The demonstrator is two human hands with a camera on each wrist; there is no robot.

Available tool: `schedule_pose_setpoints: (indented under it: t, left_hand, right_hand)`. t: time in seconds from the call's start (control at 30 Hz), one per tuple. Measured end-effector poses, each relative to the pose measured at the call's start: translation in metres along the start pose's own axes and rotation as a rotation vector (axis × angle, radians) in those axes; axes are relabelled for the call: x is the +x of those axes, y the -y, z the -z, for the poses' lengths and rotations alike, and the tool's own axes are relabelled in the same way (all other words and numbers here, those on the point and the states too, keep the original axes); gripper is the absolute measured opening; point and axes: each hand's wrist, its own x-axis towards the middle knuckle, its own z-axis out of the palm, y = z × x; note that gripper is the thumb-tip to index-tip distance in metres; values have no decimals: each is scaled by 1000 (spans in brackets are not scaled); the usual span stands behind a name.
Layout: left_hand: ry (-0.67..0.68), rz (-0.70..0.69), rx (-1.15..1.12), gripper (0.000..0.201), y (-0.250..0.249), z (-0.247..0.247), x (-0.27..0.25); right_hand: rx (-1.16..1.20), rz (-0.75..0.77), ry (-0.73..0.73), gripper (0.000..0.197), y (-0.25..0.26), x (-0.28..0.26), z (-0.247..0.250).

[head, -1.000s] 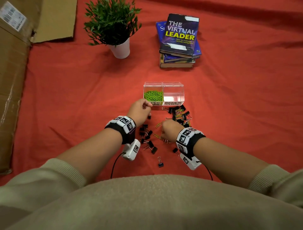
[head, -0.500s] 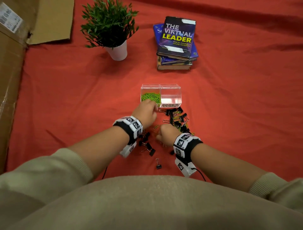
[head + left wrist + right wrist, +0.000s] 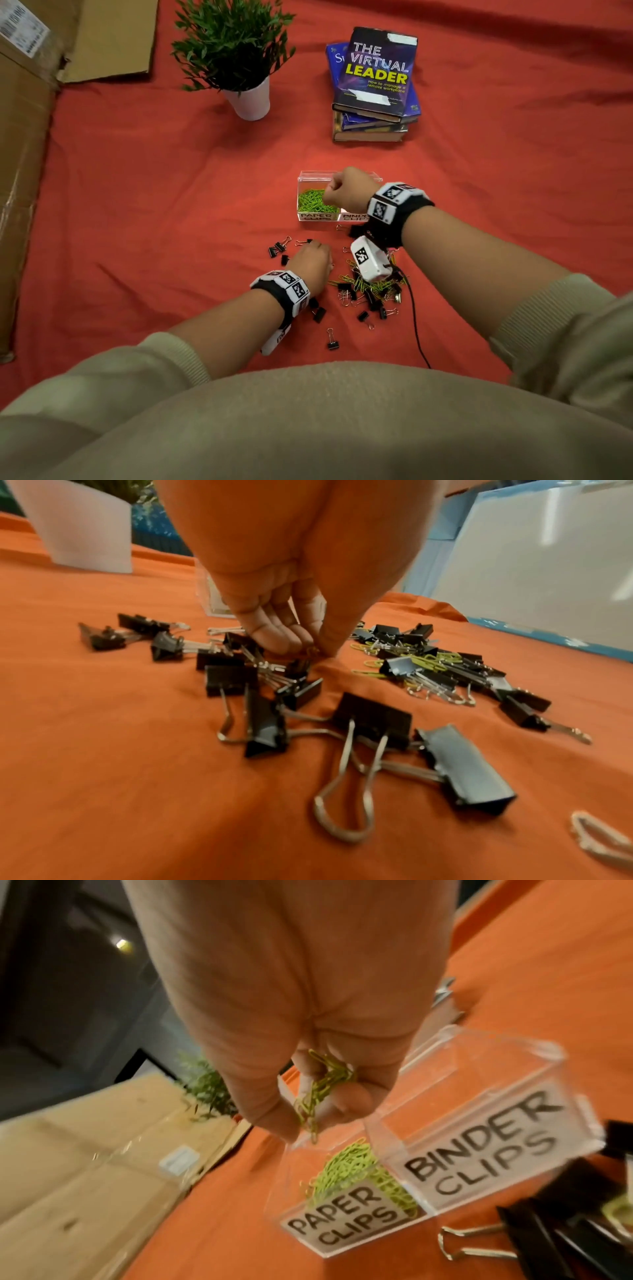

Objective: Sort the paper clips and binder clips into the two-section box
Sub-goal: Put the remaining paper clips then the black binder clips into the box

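The clear two-section box (image 3: 317, 216) (image 3: 479, 1150) stands on the red cloth; its PAPER CLIPS side holds green paper clips (image 3: 310, 202) (image 3: 352, 1164) and its BINDER CLIPS side looks empty. My right hand (image 3: 342, 192) (image 3: 318, 1107) hovers over the paper clip side, gripping a bunch of green paper clips (image 3: 322, 1091). Black binder clips (image 3: 370, 294) (image 3: 373, 718) and loose green paper clips (image 3: 421, 664) lie mixed in front of the box. My left hand (image 3: 313, 253) (image 3: 313, 649) is down on the cloth among them, fingertips pinching a small clip whose kind I cannot tell.
A potted plant (image 3: 246, 68) and a stack of books (image 3: 373, 85) stand behind the box. Cardboard (image 3: 20, 171) lies along the left edge. A black cable (image 3: 416, 325) trails from my right wrist across the cloth near the clips.
My right hand has risen from the clip pile to above the box's paper clip side with paper clips in it. My left hand has come back from the box to the clips on the cloth.
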Motion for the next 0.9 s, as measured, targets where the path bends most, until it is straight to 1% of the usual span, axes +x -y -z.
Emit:
schedule_pose_setpoints:
  t: [0.03, 0.07, 0.1, 0.13, 0.2, 0.23, 0.3, 0.4, 0.47, 0.53, 0.6, 0.67, 0.73, 0.8, 0.9]
  left_hand:
    - [7, -1, -10, 13, 1, 0, -1]
    - [14, 4, -23, 13, 1, 0, -3]
    - [19, 15, -46, 12, 1, 2, -5]
    - [28, 28, -77, 11, 2, 4, -6]
    - [48, 45, -146, 9, 3, 8, -9]
    - [51, 49, -186, 9, 5, 9, -10]
    - [50, 55, -269, 14, 6, 12, -13]
    - [72, 71, -314, 21, 2, 13, -13]
    - [79, 41, -272, 21, -4, 10, -13]
    - [101, -14, -182, 20, -9, 4, -15]
    - [141, -78, -93, 21, -11, -2, -15]
    - [167, -121, -35, 18, -10, -6, -16]
    - [165, -126, 9, 15, -9, -8, -16]
    - [165, -123, 52, 15, -7, -8, -16]
    - [171, -135, 97, 16, -7, -9, -17]
  right_hand:
    - [-63, 22, -22, 19, 6, 5, -6]
    - [-139, 37, -34, 17, 11, 9, -11]
    - [-222, 60, -25, 12, 15, 12, -15]
    - [-282, 85, -6, 12, 16, 14, -18]
    - [-341, 132, 39, 25, 15, 16, -21]
    - [-341, 159, 45, 31, 13, 16, -20]
    - [-299, 199, 23, 40, 9, 11, -17]
    - [-181, 243, -86, 38, -1, 0, -7]
    - [-74, 250, -147, 29, -15, -13, -2]
    - [-41, 214, -112, 21, -32, -33, -1]
    - [-141, 184, 18, 17, -53, -56, -9]
    - [-309, 197, 167, 16, -75, -75, -25]
    - [-448, 235, 233, 23, -91, -87, -43]
    - [-520, 267, 210, 30, -103, -91, -55]
    - [-553, 320, 133, 27, -110, -93, -62]
